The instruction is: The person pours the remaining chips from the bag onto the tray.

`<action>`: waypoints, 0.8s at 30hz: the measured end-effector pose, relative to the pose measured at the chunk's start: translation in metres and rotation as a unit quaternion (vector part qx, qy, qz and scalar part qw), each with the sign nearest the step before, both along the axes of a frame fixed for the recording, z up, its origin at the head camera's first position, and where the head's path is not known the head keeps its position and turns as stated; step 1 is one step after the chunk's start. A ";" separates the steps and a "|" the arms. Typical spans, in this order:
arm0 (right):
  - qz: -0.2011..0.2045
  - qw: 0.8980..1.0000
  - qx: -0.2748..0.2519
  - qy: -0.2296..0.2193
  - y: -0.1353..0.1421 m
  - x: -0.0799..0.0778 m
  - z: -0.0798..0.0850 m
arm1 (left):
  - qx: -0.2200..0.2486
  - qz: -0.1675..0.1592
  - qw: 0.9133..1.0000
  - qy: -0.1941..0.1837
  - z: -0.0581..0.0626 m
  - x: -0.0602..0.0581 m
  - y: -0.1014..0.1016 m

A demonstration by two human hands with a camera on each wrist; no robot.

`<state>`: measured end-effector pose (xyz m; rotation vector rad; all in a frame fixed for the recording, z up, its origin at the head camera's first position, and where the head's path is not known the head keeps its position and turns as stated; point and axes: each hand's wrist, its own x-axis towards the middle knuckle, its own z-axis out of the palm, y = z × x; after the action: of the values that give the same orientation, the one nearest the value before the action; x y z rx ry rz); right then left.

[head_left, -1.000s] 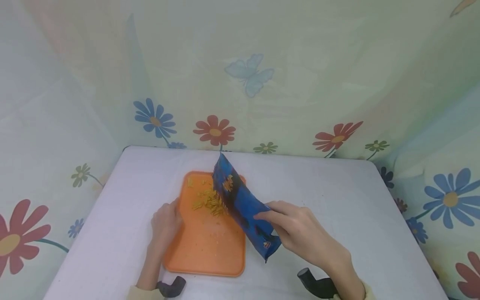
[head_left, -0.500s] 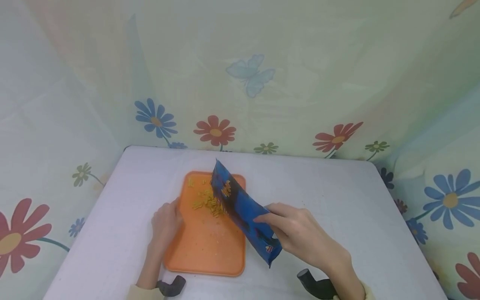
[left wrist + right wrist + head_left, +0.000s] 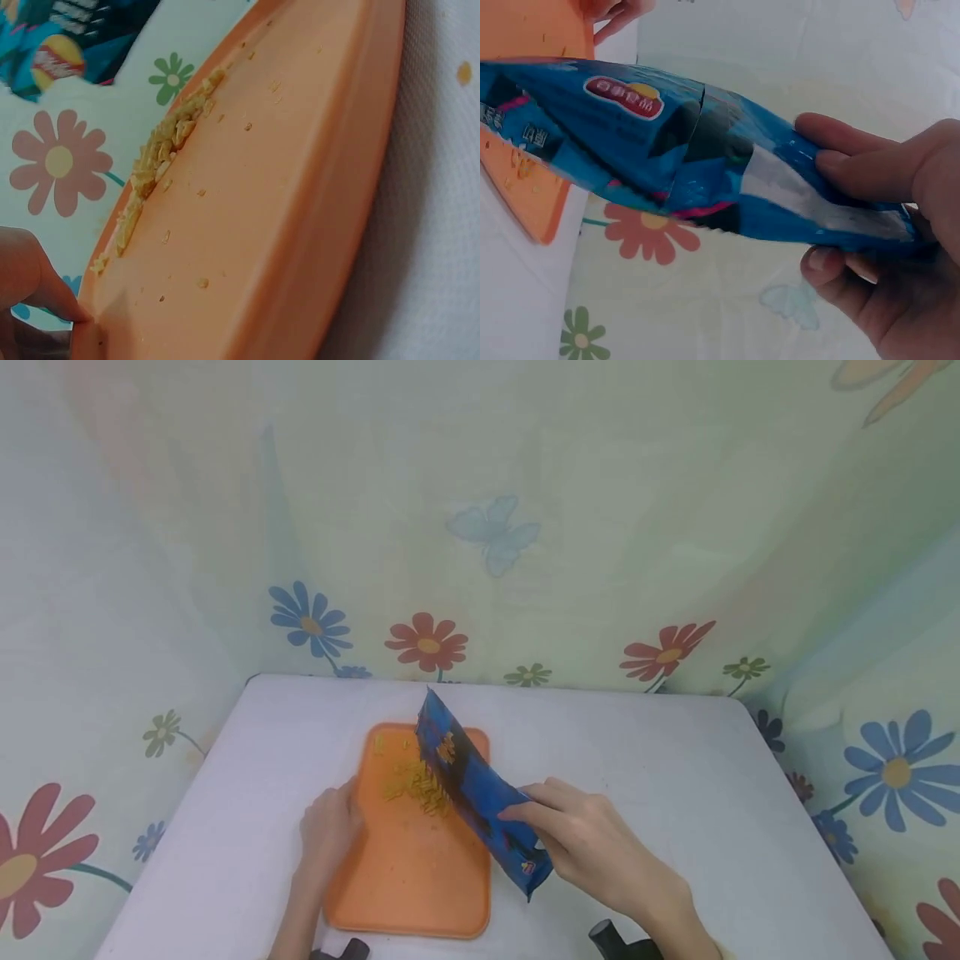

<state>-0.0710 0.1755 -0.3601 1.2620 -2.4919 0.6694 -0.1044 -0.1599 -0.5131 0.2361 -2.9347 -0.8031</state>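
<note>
My left hand (image 3: pixel 327 828) grips the left rim of a shallow orange tray (image 3: pixel 408 885), with its fingertips at the edge in the left wrist view. Small yellow snack pieces (image 3: pixel 423 789) lie heaped in the tray's far half, and crumbs are scattered nearer. From the right, my right hand (image 3: pixel 592 843) pinches a blue snack bag (image 3: pixel 480 793) near its lower end, thumb on one side and fingers on the other. The bag slants across the tray's right side, its far end over the heap. In the right wrist view the bag (image 3: pixel 652 135) looks flattened near the hand.
The tray stands on a white-covered table (image 3: pixel 637 760). A flower-printed curtain (image 3: pixel 585 510) rises behind it and along both sides. Dark wrist-camera mounts (image 3: pixel 618 939) show at the bottom of the head view. A small yellowish spot (image 3: pixel 464 73) marks the cloth beside the tray.
The head view has tilted upward, so the table sits lower in it. The bag has shifted slightly over the tray in the right hand's grip. The left hand keeps its place on the rim.
</note>
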 end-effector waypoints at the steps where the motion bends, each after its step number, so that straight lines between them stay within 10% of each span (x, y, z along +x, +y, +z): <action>1: 0.001 1.000 -0.002 0.007 0.000 0.000 0.000 | 0.000 -0.001 1.000 -0.001 0.000 0.000 0.000; 24: 0.011 1.000 0.008 0.014 0.000 -0.001 0.002 | 0.023 -0.007 1.000 -0.004 -0.001 -0.001 -0.002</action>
<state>-0.0716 0.1750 -0.3579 1.2971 -2.4688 0.6339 -0.1052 -0.1621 -0.5137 0.2229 -2.9317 -0.8745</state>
